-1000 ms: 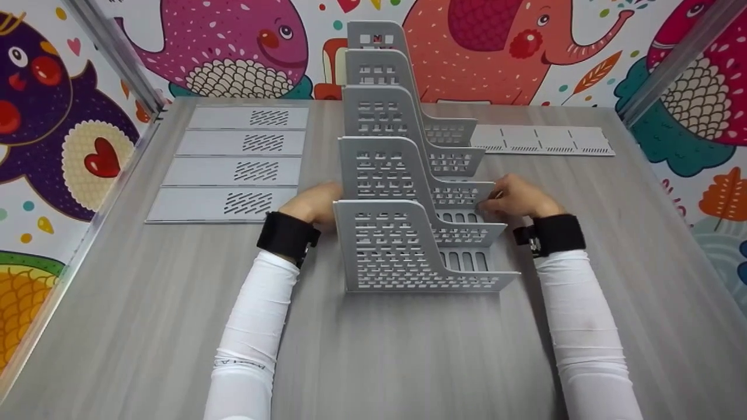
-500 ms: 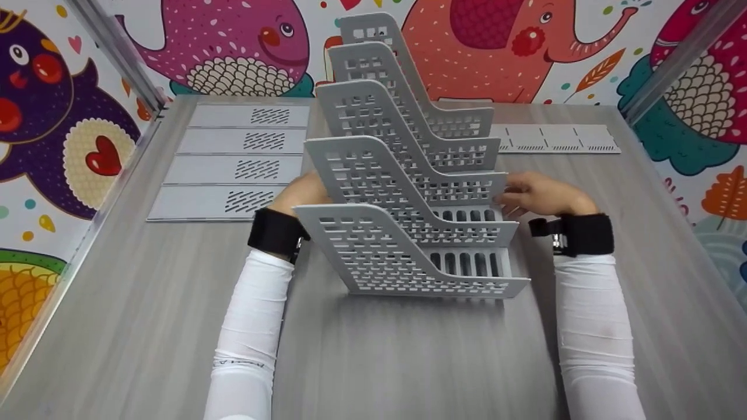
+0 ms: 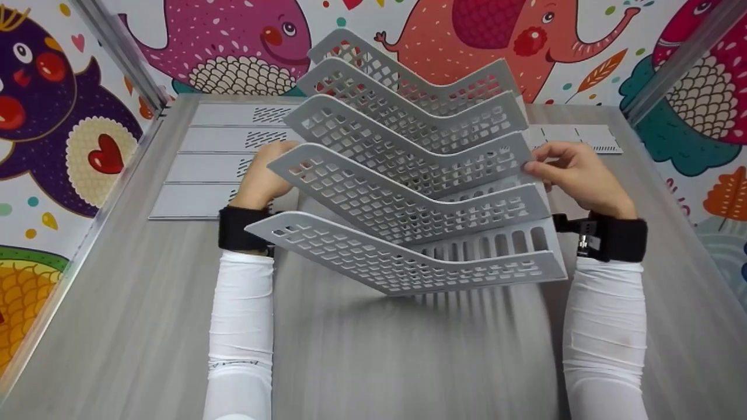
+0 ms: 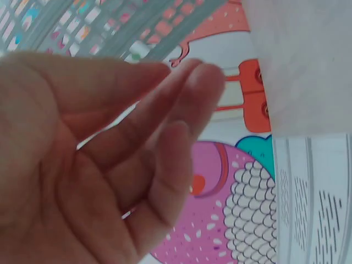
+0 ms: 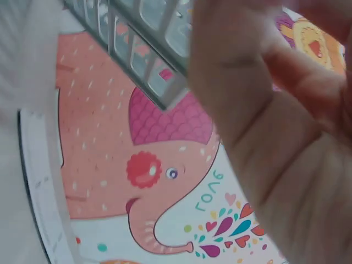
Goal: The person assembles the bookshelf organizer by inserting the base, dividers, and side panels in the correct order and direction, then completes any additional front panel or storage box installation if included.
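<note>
A grey file rack (image 3: 379,256) with several perforated upright dividers and a slotted base is tilted over to the left, its right side raised off the table. My right hand (image 3: 586,178) pinches the rack's right edge, thumb in front and fingers partly hidden behind. At the dividers' left ends is my left hand (image 3: 264,178). In the left wrist view its fingers (image 4: 176,170) are loosely bent toward the thumb, with nothing seen between them, and the rack passes beyond. The right wrist view shows the rack's slatted corner (image 5: 159,82) beside the blurred right fingers (image 5: 236,82).
Flat grey panels (image 3: 189,201) with slanted slots lie in a row at the table's left, partly behind the left hand. A pale slotted strip (image 3: 578,133) lies at the back right. Cartoon-printed walls (image 3: 233,35) border the grey wooden table (image 3: 408,361).
The rack has gone from upright to leaning left, its right side rising. My right hand has moved right and up with its edge; my left hand has shifted left and up.
</note>
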The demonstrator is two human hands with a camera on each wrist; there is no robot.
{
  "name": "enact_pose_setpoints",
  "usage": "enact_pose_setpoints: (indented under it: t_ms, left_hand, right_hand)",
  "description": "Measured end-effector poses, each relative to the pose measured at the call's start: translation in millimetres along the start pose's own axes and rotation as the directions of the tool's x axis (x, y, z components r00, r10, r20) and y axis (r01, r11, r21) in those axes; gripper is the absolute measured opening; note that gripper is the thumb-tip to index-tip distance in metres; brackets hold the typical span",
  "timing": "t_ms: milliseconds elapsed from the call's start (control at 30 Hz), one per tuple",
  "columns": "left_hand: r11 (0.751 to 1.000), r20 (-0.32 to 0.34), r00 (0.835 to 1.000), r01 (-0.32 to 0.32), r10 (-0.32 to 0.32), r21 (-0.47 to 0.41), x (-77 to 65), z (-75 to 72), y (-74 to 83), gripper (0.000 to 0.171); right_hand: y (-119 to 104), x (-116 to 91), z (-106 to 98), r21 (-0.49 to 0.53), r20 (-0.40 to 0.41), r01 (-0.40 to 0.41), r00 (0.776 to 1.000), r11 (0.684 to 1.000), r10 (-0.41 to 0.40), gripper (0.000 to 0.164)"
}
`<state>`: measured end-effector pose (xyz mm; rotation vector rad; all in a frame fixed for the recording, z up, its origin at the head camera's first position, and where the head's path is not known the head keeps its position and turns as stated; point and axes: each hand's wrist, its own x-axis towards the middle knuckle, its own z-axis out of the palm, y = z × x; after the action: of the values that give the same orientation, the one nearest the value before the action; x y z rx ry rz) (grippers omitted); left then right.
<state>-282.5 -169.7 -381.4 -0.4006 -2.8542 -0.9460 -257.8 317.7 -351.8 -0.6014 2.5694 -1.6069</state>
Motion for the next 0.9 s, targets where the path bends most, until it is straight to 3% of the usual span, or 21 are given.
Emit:
enact_pose_setpoints:
  t_ms: [67, 133, 200, 267, 333, 400, 500, 567, 733, 900]
  left_hand:
    - [0.997, -0.044, 0.999, -0.003, -0.001, -0.080, 0.4, -2.6, -2.3, 0.024]
    - [0.988, -0.061, 0.998, -0.011, 0.002, -0.152, 0.9, -3.7, -2.5, 0.027]
    - [0.981, -0.032, 0.999, -0.032, 0.026, -0.191, 1.9, -3.6, -1.9, 0.029]
    - [0.969, 0.039, 0.998, -0.036, 0.047, -0.245, 2.8, -2.3, -1.0, 0.028]
    - [0.962, 0.122, 0.991, -0.023, 0.058, -0.272, 3.8, -0.2, -0.8, 0.028]
    - [0.961, 0.188, 0.979, -0.020, 0.075, -0.275, 4.2, 1.9, -0.2, 0.028]
    - [0.971, 0.240, 0.965, -0.044, 0.101, -0.233, 4.2, 4.8, 1.5, 0.025]
    - [0.979, 0.257, 0.961, -0.053, 0.104, -0.198, 3.9, 6.5, 2.8, 0.023]
    - [0.989, 0.309, 0.945, -0.072, 0.109, -0.127, 4.0, 11.5, 6.0, 0.025]
    - [0.989, 0.387, 0.910, -0.126, 0.148, -0.082, 6.1, 19.8, 10.1, 0.026]
  right_hand:
    - [-4, -1, 1, 0.140, -0.077, 0.023, 0.997, 0.990, -0.012, 0.009]
    - [-7, -2, 1, 0.298, -0.146, 0.071, 0.989, 0.952, -0.028, 0.009]
    - [-10, -3, 2, 0.414, -0.202, 0.139, 0.978, 0.900, -0.057, 0.011]
    - [-12, -3, 2, 0.460, -0.266, 0.198, 0.961, 0.866, -0.078, 0.011]
    - [-14, -4, 2, 0.466, -0.340, 0.236, 0.937, 0.853, -0.074, 0.010]
    - [-17, -5, 2, 0.436, -0.417, 0.237, 0.908, 0.868, -0.038, 0.007]
    - [-19, -6, 1, 0.399, -0.486, 0.225, 0.874, 0.889, -0.004, 0.009]
    - [-20, -7, -1, 0.373, -0.505, 0.220, 0.863, 0.901, -0.002, 0.011]
    - [-21, -7, -4, 0.378, -0.498, 0.275, 0.865, 0.884, -0.056, 0.015]
    - [-23, -9, -5, 0.412, -0.467, 0.320, 0.878, 0.853, -0.105, 0.019]
